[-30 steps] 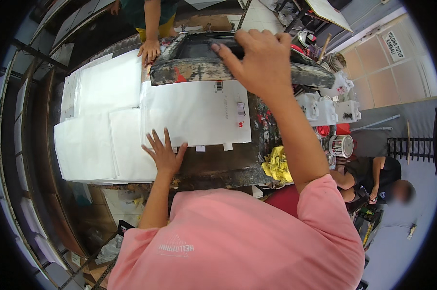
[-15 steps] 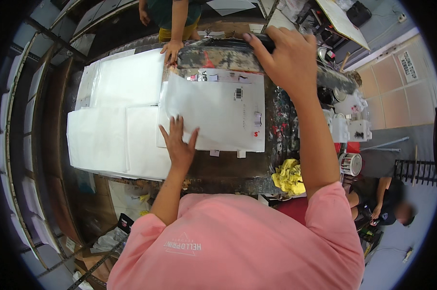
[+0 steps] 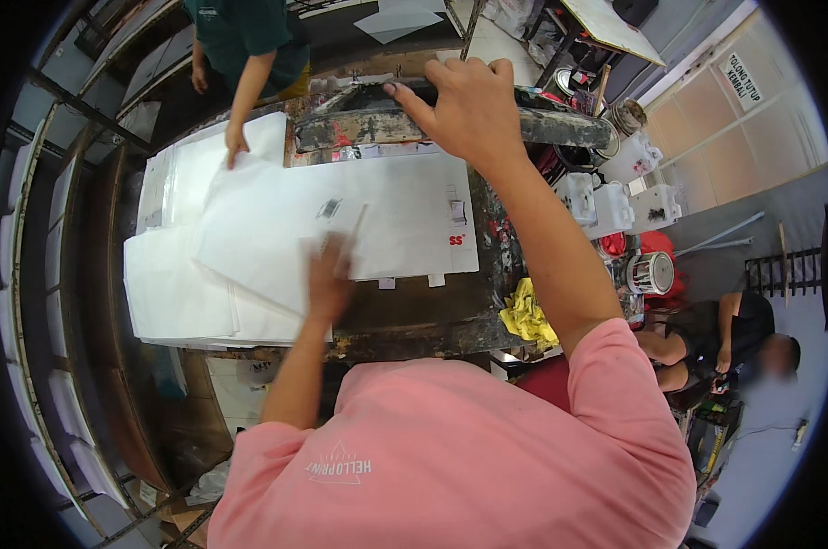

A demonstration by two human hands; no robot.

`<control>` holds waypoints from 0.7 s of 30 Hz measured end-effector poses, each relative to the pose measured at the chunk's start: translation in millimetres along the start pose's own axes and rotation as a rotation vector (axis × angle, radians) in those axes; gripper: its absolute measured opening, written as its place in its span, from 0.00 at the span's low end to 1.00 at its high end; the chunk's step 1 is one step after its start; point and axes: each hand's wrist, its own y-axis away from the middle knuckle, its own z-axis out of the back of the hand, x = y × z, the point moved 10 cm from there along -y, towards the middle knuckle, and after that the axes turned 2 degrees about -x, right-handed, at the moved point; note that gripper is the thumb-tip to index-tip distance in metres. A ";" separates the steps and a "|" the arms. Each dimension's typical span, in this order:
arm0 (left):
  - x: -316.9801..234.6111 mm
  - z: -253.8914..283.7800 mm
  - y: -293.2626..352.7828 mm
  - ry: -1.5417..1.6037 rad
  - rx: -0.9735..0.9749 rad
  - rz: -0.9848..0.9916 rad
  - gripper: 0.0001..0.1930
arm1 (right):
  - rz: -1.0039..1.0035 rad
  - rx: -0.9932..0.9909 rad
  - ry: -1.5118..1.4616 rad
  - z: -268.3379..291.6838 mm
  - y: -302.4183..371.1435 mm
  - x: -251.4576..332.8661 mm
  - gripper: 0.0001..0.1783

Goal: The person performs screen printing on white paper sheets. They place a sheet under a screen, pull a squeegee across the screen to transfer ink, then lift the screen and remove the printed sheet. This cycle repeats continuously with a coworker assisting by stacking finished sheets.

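Observation:
A stained screen-printing frame (image 3: 377,131) stands tilted up at the far side of the table. My right hand (image 3: 476,114) grips its top edge, fingers over it and thumb on the near side. My left hand (image 3: 329,279), smeared by motion, is over the near edge of a white printed sheet (image 3: 277,215); its fingers cannot be made out. That sheet lies slantwise, partly over the paper stacks on the left. A co-worker's hand (image 3: 236,146) pinches its far left corner. Another white sheet (image 3: 414,229) with red print lies flat below the frame.
White paper stacks (image 3: 172,297) cover the table's left part. A crumpled yellow cloth (image 3: 526,313) lies at the near right edge. White jugs (image 3: 611,209) and a paint can (image 3: 650,273) stand at the right. A seated person (image 3: 734,339) is farther right; shelves (image 3: 30,274) line the left.
The printed sheet has shifted left and turned, baring another sheet. The co-worker's hand has moved from the frame's left end to the sheet's corner. My right hand stays on the frame.

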 end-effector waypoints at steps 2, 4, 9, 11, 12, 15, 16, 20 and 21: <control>-54.8 -87.8 16.6 -0.037 0.331 -0.089 0.21 | -0.004 0.014 -0.013 -2.8 -5.0 -1.8 0.32; -62.9 -120.4 21.4 -0.046 0.361 0.000 0.23 | -0.004 0.010 -0.021 -4.4 -15.7 -6.8 0.31; -62.3 -147.3 24.7 0.003 0.437 0.010 0.25 | -0.011 0.046 -0.024 -8.4 -28.9 -12.5 0.31; -62.8 -147.7 27.3 0.021 0.422 -0.021 0.25 | -0.028 0.064 -0.025 -10.1 -30.6 -13.7 0.31; -60.5 -152.4 30.2 0.022 0.445 0.006 0.25 | -0.026 0.054 -0.019 -8.8 -30.8 -13.1 0.31; -66.5 -157.1 28.8 0.010 0.454 -0.028 0.26 | -0.047 0.074 -0.009 -8.8 -29.6 -13.5 0.30; -70.1 -154.4 24.6 -0.010 0.471 -0.034 0.26 | -0.053 0.084 -0.010 -8.2 -28.4 -13.2 0.31; -117.3 -97.2 -25.8 0.050 0.590 -0.064 0.23 | -0.063 0.109 -0.035 -2.8 -25.6 -6.4 0.31; -140.3 -65.0 -49.0 0.401 0.566 0.038 0.21 | -0.058 0.132 -0.015 -2.7 -24.8 -4.3 0.31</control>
